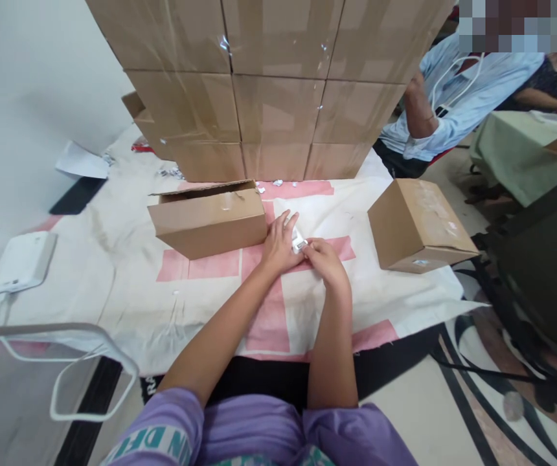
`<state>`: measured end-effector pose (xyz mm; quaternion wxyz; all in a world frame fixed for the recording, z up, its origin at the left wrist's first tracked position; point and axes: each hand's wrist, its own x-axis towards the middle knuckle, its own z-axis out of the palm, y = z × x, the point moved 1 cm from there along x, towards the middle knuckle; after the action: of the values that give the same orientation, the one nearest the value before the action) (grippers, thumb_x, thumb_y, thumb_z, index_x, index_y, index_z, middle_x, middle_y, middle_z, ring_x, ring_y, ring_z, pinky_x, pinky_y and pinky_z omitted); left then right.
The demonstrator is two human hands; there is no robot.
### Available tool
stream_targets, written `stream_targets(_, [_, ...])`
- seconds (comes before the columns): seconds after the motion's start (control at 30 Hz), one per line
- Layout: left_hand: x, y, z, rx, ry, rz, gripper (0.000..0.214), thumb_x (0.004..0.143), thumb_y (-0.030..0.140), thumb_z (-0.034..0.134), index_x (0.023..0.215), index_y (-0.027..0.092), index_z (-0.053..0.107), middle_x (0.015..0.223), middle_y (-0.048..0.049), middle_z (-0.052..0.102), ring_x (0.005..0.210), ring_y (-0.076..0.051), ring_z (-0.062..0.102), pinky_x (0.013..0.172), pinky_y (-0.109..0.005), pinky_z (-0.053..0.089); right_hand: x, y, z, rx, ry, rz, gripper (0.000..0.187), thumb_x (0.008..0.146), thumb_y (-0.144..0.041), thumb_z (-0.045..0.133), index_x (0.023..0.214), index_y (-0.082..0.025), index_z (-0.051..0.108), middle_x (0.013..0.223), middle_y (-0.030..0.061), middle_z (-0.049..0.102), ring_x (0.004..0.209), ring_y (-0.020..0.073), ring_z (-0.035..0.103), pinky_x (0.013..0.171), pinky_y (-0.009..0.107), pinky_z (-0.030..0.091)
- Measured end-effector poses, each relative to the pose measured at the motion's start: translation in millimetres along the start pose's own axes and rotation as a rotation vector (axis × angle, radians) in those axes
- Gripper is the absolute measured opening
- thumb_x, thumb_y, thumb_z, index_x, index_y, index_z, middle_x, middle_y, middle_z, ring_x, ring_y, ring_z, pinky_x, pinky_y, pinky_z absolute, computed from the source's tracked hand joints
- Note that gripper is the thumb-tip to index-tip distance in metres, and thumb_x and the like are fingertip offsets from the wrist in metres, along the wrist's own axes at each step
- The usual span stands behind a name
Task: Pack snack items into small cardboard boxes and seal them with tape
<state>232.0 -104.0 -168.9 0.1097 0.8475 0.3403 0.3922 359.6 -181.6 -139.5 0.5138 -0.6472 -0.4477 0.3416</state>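
A small white piece with dark printing, which looks like a label, is between my two hands above the cloth. My right hand is closed, with thumb and fingertips pinching the label's near edge. On its other side, my left hand has its fingers stretched and spread, and it touches or nearly touches the label. Right beside my left hand stands a cardboard box with a gap along its top flap. Another cardboard box, with clear tape and a small label, sits to the right of my right hand.
A wall of stacked taped cartons rises at the back of the cloth-covered table. White paper scraps lie before it. At left are a white device and a dark flat object. A person in a light blue shirt sits at right.
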Motion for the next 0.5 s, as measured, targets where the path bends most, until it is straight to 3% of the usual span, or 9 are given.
stream_targets(0.1, [0.0,0.4,0.1,-0.004,0.019,0.007,0.094,0.076,0.035,0.075,0.155,0.012,0.029,0.157,-0.0255,0.036,0.146,-0.039,0.038,0.12,-0.054,0.034,-7.6,1.4,4.0,-0.002,0.042,-0.019,0.032,0.077,-0.038,0.062,0.052,-0.021,0.05,0.096,0.0058,0.066,0.094,0.0217,0.059,0.09,0.035,0.045])
stream_targets(0.2, [0.0,0.7,-0.1,-0.018,0.016,0.001,0.092,0.078,0.038,0.075,0.154,0.014,0.029,0.156,-0.0252,0.038,0.146,-0.039,0.038,0.119,-0.055,0.035,-15.1,3.4,7.9,-0.011,0.106,-0.038,0.033,0.08,-0.038,0.061,0.054,-0.022,0.048,0.09,0.0048,0.059,0.096,0.0228,0.055,0.095,0.038,0.043])
stream_targets(0.3, [0.1,1.5,-1.3,-0.025,0.023,0.006,0.091,0.079,0.038,0.074,0.155,0.016,0.028,0.154,-0.0236,0.04,0.144,-0.037,0.041,0.118,-0.053,0.037,-20.0,4.3,10.9,-0.021,0.151,-0.042,0.035,0.082,-0.038,0.061,0.056,-0.024,0.044,0.08,0.0015,0.049,0.088,0.0223,0.05,0.09,0.039,0.041])
stream_targets(0.5, [0.0,3.1,-4.2,-0.025,0.009,-0.002,0.093,0.08,0.041,0.074,0.156,0.017,0.026,0.153,-0.0225,0.04,0.144,-0.036,0.041,0.117,-0.052,0.038,-25.0,2.8,12.8,0.054,0.179,-0.042,0.036,0.085,-0.033,0.063,0.057,-0.022,0.042,0.084,0.0004,0.044,0.085,0.0197,0.049,0.085,0.036,0.04])
